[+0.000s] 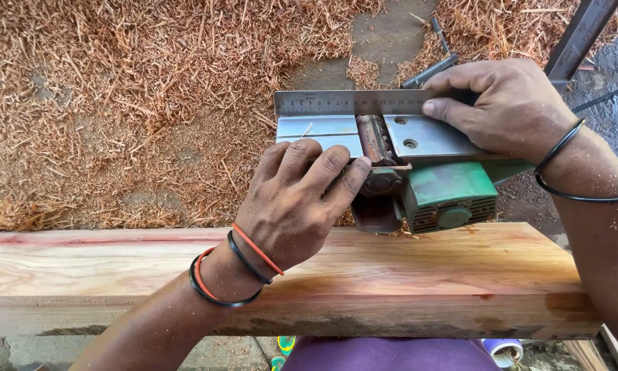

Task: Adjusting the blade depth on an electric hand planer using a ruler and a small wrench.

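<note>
I see through one camera on the head. It looks straight down, close to both hands, the plank [281, 271] and the ground past it.

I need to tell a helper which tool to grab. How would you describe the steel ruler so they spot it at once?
Start at the long wooden plank across the bottom. Above it lies an upturned green electric planer, held by both hands. The steel ruler is the flat, grey, marked strip standing on edge along the planer's far side, pinned by the right hand.
</note>
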